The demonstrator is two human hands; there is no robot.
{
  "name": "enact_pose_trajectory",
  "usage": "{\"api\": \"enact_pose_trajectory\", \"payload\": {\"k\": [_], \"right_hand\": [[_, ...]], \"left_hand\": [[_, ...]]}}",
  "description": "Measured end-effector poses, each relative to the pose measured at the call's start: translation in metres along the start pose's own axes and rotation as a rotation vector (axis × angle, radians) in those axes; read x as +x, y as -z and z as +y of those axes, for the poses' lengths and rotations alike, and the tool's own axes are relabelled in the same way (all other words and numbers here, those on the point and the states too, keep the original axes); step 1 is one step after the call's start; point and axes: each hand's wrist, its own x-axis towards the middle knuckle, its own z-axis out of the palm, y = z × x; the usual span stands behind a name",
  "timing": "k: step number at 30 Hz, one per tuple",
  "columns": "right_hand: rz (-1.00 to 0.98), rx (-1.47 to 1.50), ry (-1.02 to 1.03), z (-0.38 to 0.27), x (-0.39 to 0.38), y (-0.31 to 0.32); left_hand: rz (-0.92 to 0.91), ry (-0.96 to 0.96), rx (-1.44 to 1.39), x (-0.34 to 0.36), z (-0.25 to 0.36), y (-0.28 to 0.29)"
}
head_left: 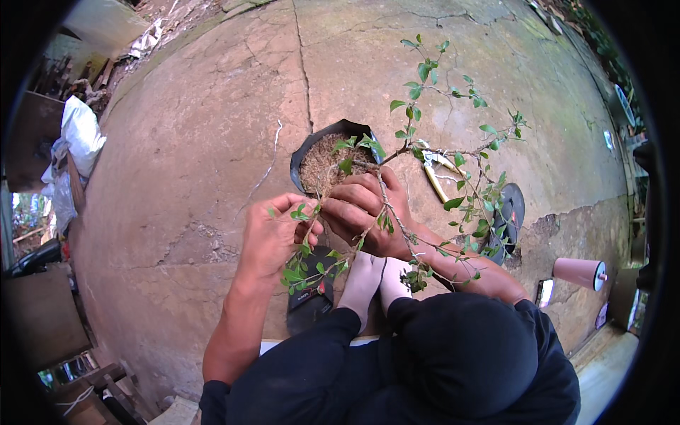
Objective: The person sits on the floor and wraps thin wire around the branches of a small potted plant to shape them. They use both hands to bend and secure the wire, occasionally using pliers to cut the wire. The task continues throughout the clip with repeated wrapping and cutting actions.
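Observation:
A small leafy tree [405, 150] with thin, spreading branches grows from a black plant pot [296, 170] filled with brown, crumbly soil [322, 160]. In front of the pot, my left hand [278, 230] is closed, its thumb and fingertips pinching a thin branch of the tree. My right hand [372, 212] reaches in from the right among the branches, fingers curled round the same branch, close against the left fingertips. Leaves and twigs partly cover both hands. Whether wire lies between the fingers is too small to tell.
A loose strand of pale wire [269, 166] lies left of the pot. Yellow-handled pliers or shears [433, 180] rest to its right. Dark sandals [310, 301] lie by my feet [360, 290], another [511, 212] farther right. Beyond are a phone [545, 292], pink tumbler [575, 272] and white sack [83, 134].

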Motion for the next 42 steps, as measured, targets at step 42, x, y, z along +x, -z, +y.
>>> {"api": "enact_pose_trajectory", "payload": {"k": [42], "right_hand": [[0.065,1.022,-0.914,-0.024,0.002,-0.005]], "left_hand": [[0.143,-0.457,0.249,-0.009,-0.016,-0.011]]}}
